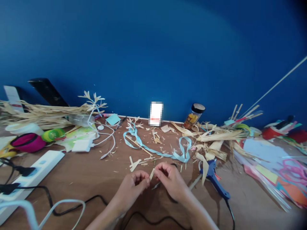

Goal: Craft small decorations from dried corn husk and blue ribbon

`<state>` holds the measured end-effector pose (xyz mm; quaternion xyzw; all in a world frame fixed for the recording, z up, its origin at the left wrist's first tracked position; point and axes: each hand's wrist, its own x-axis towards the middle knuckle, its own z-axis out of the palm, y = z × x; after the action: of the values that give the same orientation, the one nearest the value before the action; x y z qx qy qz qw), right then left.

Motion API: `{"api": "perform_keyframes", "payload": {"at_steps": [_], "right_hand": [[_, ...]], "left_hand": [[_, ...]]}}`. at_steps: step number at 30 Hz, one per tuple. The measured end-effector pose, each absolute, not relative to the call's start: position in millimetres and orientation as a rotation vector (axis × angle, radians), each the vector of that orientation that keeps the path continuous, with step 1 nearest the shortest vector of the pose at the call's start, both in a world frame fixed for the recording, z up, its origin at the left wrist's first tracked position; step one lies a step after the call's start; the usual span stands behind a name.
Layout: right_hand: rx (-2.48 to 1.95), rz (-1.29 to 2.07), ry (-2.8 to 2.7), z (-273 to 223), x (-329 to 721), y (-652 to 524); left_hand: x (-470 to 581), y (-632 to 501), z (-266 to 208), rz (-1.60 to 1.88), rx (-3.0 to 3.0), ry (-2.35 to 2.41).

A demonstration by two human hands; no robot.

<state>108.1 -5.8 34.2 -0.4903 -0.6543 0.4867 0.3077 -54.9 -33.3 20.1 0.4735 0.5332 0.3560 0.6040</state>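
Observation:
A small pale strip of dried husk (152, 174) stands between my two hands, low in the middle of the view. My left hand (134, 188) pinches its lower end between thumb and fingertips. At its upper right, my right hand (171, 180) pinches the other side. Partly hidden under my right hand lie scissors, with a blade tip (156, 185) showing. Beyond my hands a light blue ribbon (155, 151) curls across the table, with a husk flower (133, 124) on a stick at its left end. Cut husk scraps (134, 164) lie close by.
A blue glue gun (214, 179) rests right of my hands, its cord trailing forward. A white power strip (40, 172) with black plugs lies left. Husk bundles (43, 113) sit at both sides. A black-lidded jar (194, 115) stands against the blue wall (144, 57).

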Motion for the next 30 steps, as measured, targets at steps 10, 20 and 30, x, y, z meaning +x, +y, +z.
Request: {"api": "perform_keyframes", "payload": {"at_steps": [10,20,30], "right_hand": [[-1.312,1.286,-1.81,37,110,-14],[-1.3,1.238,-1.827,32,108,-14],[-1.314,1.122,-1.934,38,109,-15]], "left_hand": [[-44,-36,19,0.898,1.08,1.323],[-45,-38,16,0.885,1.139,1.399],[-43,-39,22,0.951,1.157,1.412]]}}
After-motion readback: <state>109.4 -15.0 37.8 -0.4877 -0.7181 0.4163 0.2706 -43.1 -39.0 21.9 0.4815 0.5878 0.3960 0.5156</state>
